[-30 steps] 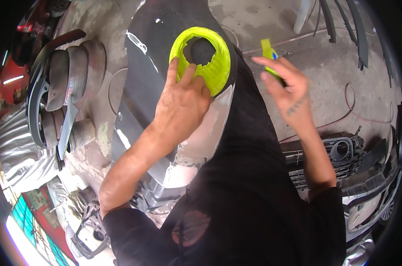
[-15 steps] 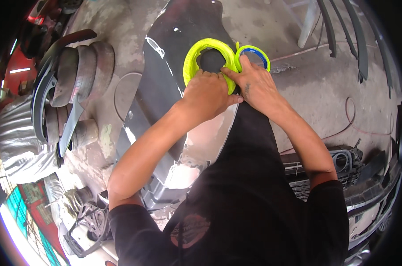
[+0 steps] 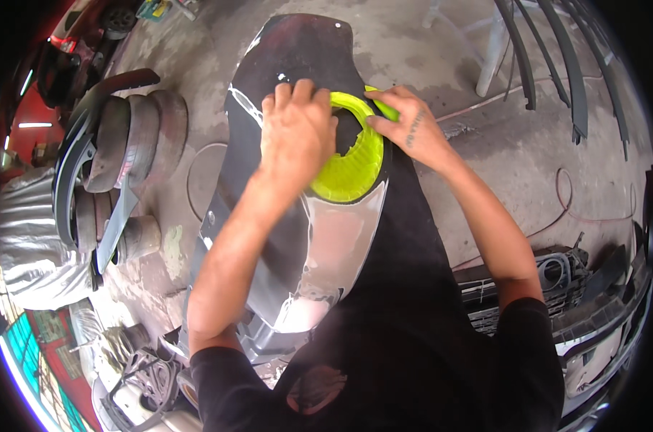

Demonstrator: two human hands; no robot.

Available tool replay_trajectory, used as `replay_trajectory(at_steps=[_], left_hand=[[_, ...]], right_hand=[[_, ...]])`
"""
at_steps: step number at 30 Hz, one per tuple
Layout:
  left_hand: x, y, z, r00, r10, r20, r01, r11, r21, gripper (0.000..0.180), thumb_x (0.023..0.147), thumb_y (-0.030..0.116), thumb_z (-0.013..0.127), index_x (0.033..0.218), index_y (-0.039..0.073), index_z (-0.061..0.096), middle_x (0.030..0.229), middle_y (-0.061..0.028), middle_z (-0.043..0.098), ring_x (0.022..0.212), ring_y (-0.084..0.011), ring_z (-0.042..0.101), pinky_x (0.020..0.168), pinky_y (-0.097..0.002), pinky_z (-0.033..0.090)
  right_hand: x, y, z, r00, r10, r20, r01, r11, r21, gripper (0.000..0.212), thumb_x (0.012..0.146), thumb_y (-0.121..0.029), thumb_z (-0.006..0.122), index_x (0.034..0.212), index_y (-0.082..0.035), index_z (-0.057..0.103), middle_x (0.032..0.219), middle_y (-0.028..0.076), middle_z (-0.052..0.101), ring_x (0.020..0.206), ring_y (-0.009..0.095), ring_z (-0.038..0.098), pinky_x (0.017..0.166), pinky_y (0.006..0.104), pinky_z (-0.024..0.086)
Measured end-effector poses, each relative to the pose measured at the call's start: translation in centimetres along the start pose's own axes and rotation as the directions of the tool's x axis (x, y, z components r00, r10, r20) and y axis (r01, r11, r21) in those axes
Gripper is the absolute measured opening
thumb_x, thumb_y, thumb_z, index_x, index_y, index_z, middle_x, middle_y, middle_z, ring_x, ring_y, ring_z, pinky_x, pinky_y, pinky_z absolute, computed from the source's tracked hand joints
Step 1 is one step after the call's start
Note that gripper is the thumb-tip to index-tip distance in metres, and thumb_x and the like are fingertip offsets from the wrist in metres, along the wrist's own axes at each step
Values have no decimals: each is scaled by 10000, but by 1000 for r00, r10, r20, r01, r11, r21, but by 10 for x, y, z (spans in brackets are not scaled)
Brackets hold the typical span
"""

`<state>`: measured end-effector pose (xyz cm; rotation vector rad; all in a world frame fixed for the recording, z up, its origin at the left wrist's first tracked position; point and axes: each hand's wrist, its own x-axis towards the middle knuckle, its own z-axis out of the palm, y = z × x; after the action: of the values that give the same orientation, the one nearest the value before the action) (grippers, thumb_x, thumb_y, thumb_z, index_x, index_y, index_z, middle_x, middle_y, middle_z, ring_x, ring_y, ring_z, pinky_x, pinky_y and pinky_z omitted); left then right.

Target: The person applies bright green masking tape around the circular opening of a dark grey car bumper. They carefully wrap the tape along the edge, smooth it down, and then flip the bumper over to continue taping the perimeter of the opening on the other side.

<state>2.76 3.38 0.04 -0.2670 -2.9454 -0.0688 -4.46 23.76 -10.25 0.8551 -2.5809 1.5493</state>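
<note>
A dark car body panel, seemingly a bumper [image 3: 305, 54], stretches away from me with grey-beige patches near its middle. Yellow-green masking tape [image 3: 349, 176] lines a round opening in it, wrinkled along the inner edge. My left hand [image 3: 292, 133] is closed over the opening's left side, its fingers bent and covering that part of the tape. At the upper right of the ring, my right hand [image 3: 414, 131] grips a tape roll [image 3: 384, 108], which shows nearly edge-on; its thumb is at the ring's edge.
Worn tyres [image 3: 135, 137] and a curved black trim piece [image 3: 65, 158] stand on the left beside silver sheeting [image 3: 38, 237]. Long dark strips [image 3: 553, 61] hang at the upper right. A thin hose [image 3: 565, 191] loops over the floor. A grille part [image 3: 557, 270] lies at lower right.
My left hand has moved up and left, from the ring's lower edge to its left side. The roll in my right hand has turned from face-on to nearly edge-on. The panel sits lower in view.
</note>
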Motion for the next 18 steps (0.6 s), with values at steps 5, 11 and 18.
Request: replay_trajectory(at_steps=[5,11,18], left_hand=[[-13,-15,28,987,-27,-156,28,1000,3,362,939,206,776,1265,51,747,1371,-215,640,1328,-429,559,1142,-551,427],[-51,-50,16,916,-320,-242,248,925,-288,481,1025,311,720,1429,54,673,1529,-267,549,1448,-467,477,1230,-558,346],[-105,-81,40,817,-576,-1,501,711,-493,613,1132,452,553,1598,56,509,1610,-298,479,1534,-488,401,1262,-559,328]], right_hand=[[14,-7,22,996,86,-26,-89,987,-136,388,890,-181,819,1244,-33,755,1148,195,684,1087,396,692,946,469,531],[41,-23,18,995,53,89,-30,969,-247,275,896,-167,835,1076,-8,701,1188,161,664,1080,393,685,939,479,523],[64,-13,17,962,-134,236,164,980,-115,239,918,-113,825,1070,7,686,1161,150,663,1072,365,673,946,470,511]])
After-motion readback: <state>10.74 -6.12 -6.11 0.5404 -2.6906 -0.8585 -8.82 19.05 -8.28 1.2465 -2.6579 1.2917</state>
